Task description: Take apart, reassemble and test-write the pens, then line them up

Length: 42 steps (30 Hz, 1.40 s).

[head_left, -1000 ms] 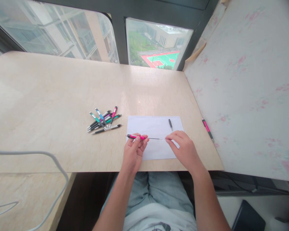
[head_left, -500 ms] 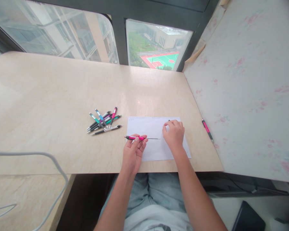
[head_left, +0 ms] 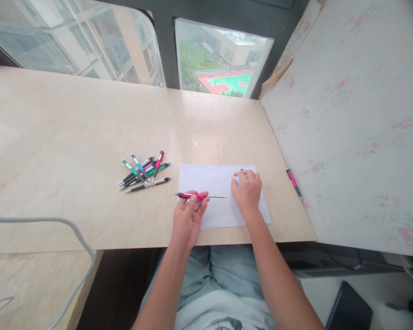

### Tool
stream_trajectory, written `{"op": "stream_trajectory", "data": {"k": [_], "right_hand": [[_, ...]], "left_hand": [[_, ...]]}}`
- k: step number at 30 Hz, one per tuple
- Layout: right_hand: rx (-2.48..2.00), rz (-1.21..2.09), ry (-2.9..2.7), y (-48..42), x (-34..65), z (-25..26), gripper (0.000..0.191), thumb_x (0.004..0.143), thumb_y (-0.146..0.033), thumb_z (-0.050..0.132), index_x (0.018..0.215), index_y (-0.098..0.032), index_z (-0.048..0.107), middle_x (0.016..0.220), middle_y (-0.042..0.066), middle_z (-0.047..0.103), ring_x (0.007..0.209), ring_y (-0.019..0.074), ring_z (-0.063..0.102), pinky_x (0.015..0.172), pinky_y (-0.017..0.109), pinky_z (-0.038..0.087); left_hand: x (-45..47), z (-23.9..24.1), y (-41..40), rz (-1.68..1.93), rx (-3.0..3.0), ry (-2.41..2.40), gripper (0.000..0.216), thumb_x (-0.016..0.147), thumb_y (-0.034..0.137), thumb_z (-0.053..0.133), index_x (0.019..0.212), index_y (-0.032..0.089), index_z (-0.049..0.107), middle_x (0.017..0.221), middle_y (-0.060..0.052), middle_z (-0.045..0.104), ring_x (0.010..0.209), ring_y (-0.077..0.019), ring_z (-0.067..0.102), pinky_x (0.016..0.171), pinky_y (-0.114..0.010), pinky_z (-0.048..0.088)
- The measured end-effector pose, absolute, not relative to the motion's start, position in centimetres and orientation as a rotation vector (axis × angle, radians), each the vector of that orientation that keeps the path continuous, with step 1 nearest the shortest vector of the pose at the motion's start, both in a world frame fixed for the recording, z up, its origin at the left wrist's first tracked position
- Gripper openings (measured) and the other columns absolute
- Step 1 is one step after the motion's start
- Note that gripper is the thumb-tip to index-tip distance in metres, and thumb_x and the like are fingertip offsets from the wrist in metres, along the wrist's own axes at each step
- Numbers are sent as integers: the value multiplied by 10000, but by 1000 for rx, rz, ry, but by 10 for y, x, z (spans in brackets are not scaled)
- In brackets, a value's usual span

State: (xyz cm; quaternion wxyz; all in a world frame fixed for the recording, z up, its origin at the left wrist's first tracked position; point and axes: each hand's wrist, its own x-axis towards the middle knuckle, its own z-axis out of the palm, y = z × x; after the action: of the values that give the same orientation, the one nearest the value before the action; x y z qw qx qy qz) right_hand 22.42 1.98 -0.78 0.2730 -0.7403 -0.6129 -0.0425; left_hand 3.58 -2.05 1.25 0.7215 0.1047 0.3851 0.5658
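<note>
While my left hand (head_left: 187,219) pinches a slim pink-and-black pen (head_left: 199,196) above the white paper sheet (head_left: 220,216), my right hand (head_left: 248,190) half-curls over its right, hold unclear.

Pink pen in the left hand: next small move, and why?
Probably pick up the small dark piece with the right hand and bring it to the pink pen: the thin refill juts bare from the pen in the left hand, while the right hand is over that piece, only its end showing. Whether it is gripped yet is hidden.
</note>
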Motion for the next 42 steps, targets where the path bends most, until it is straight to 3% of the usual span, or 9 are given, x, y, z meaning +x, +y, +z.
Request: {"op": "stream_trajectory", "data": {"k": [7,13,18,26,33,42], "right_hand": [[-2005,-156,-1464,6,246,-14,253,857,-188,543,1062,-162,688,1005,141,633,961,276,512,831,414,399],[-2165,-47,-1497,18,255,-13,214,836,-177,525,955,-162,702,871,93,659,866,234,545,818,365,381],[-2132,-48,-1521,18,242,-15,229,854,-189,520,991,-165,702,896,98,669,899,242,557,809,355,386],[-2058,-114,-1518,12,233,-14,253,872,-245,552,1063,-157,693,998,132,641,968,265,529,850,393,420],[-2003,-169,-1701,17,215,-9,115,846,-205,577,847,-175,688,1364,163,523,1310,344,387,974,510,387],[-2026,-196,-1569,18,221,-10,131,857,-182,565,863,-167,696,1367,180,537,1326,361,398,984,556,413]], "left_hand": [[35,12,-21,1251,227,832,267,781,252,780,980,172,620,957,-89,761,847,-136,735,754,-191,568],[36,10,-21,1241,227,836,270,781,238,780,980,165,613,962,-103,765,841,-140,739,757,-193,571],[37,10,-21,1227,256,841,259,789,244,773,977,166,613,968,-111,765,835,-145,741,758,-202,574],[37,9,-21,1225,262,841,257,788,241,770,980,166,617,967,-112,765,831,-143,740,756,-210,575],[37,9,-21,1225,261,851,274,782,255,777,983,165,614,969,-113,765,827,-144,740,756,-205,571],[38,10,-22,1217,264,860,270,782,261,776,972,168,609,958,-105,765,822,-142,738,747,-206,566]]}}
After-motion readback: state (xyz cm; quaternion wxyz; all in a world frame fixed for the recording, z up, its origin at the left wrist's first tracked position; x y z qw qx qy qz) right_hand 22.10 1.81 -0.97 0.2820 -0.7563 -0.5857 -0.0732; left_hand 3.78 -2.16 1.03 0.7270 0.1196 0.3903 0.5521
